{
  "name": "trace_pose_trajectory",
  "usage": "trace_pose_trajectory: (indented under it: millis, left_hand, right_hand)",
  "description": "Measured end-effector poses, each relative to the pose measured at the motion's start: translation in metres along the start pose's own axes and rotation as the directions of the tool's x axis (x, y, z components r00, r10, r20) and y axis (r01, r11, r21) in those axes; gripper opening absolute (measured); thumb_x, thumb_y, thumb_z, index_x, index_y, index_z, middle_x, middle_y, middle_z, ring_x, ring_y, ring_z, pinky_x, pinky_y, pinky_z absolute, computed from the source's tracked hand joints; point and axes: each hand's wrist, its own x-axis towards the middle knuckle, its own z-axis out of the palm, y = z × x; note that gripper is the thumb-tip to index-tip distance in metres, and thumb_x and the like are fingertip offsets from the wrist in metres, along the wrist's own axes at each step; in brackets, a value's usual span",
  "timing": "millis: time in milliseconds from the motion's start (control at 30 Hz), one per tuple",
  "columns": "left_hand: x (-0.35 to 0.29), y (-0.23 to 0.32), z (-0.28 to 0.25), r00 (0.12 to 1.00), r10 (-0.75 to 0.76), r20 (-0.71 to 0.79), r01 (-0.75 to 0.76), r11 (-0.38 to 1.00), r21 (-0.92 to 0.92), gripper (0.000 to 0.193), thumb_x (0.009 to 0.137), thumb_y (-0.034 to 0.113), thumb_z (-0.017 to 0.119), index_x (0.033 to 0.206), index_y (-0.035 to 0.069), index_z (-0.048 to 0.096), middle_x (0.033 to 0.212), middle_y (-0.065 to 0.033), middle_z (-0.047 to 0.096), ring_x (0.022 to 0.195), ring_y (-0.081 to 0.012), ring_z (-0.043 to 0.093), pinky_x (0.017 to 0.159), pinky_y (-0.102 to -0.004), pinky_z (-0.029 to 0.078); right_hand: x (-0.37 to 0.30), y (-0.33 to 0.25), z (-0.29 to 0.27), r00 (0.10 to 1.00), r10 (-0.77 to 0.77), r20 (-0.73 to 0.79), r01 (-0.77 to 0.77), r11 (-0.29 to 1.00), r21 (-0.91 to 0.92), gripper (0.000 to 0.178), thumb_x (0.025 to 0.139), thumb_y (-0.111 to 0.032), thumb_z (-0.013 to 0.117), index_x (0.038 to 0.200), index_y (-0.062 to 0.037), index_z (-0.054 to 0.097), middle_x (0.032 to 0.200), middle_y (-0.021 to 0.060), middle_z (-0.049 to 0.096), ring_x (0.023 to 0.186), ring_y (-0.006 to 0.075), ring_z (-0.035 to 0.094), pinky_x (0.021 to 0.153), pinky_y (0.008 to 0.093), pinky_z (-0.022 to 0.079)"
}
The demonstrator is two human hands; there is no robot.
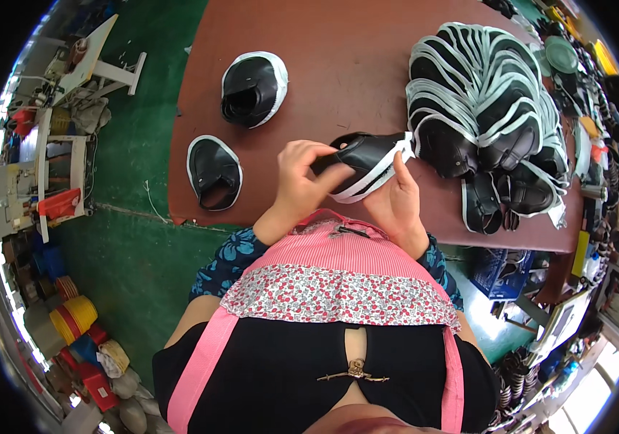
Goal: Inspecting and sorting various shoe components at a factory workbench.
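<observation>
Just above the near edge of the table, I hold a black leather shoe upper (373, 155) with a white edge band, its toe pointing right. My left hand (299, 179) grips it by the opening, thumb and fingers closed on the leather. Beneath the toe end, my right hand (396, 201) supports it, with the thumb up against the white edge. The palm side is partly hidden by the upper. To the left on the table lie a black upper (215, 172) and, farther back, what looks like a small stack of black uppers (254, 85), both edged in white.
A large heap of black uppers with white edges (477, 98) covers the right of the brown-red table (309, 65). A blue crate (501, 273) stands below the table's right side. Sewing-type machines (63, 76) and yellow buckets (74, 320) are off left on the green floor.
</observation>
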Motion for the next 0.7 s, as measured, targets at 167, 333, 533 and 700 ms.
trace_pose_trajectory:
  millis: [167, 333, 533, 700]
  left_hand:
    - [-0.006, 0.014, 0.012, 0.991, -0.082, -0.103, 0.067, 0.988, -0.137, 0.039, 0.079, 0.020, 0.096, 0.106, 0.006, 0.071, 0.101, -0.0102, 0.073, 0.094, -0.0346, 0.068, 0.088, -0.0413, 0.053]
    - [0.008, -0.034, -0.028, 0.956, 0.271, -0.114, -0.200, 0.882, 0.426, 0.027, 0.087, 0.020, 0.088, 0.105, 0.013, 0.069, 0.093, -0.0040, 0.068, 0.084, -0.0284, 0.065, 0.074, -0.0438, 0.045]
    - [0.015, -0.214, -0.077, 0.985, 0.166, 0.039, -0.150, 0.735, 0.661, 0.023, 0.093, 0.022, 0.082, 0.109, 0.013, 0.068, 0.100, -0.0040, 0.066, 0.096, -0.0299, 0.064, 0.084, -0.0458, 0.045]
    - [0.049, -0.187, -0.062, 0.963, 0.247, -0.106, -0.116, 0.738, 0.665, 0.033, 0.094, 0.021, 0.082, 0.123, 0.013, 0.069, 0.108, -0.0066, 0.068, 0.105, -0.0326, 0.064, 0.095, -0.0465, 0.045]
  right_hand:
    - [-0.004, -0.004, -0.006, 0.995, -0.050, -0.085, 0.054, 0.997, 0.045, 0.069, 0.117, -0.053, 0.042, 0.154, 0.0032, 0.052, 0.157, 0.0198, 0.060, 0.146, 0.0362, 0.055, 0.129, 0.0509, 0.036]
    - [-0.017, -0.025, -0.051, 0.937, -0.188, -0.294, 0.147, 0.977, -0.156, 0.039, 0.114, -0.023, 0.056, 0.143, 0.0024, 0.060, 0.127, 0.0225, 0.076, 0.120, 0.0334, 0.073, 0.110, 0.0499, 0.057]
    - [-0.032, -0.034, -0.044, 0.986, -0.102, -0.131, 0.049, 0.932, -0.360, 0.039, 0.110, -0.024, 0.061, 0.140, 0.0004, 0.063, 0.107, 0.0202, 0.079, 0.102, 0.0300, 0.074, 0.099, 0.0497, 0.056]
    - [-0.022, -0.040, -0.025, 0.929, -0.063, 0.365, 0.154, 0.962, -0.226, 0.034, 0.108, -0.029, 0.060, 0.134, -0.0088, 0.069, 0.074, 0.0016, 0.060, 0.070, 0.0156, 0.050, 0.077, 0.0368, 0.038]
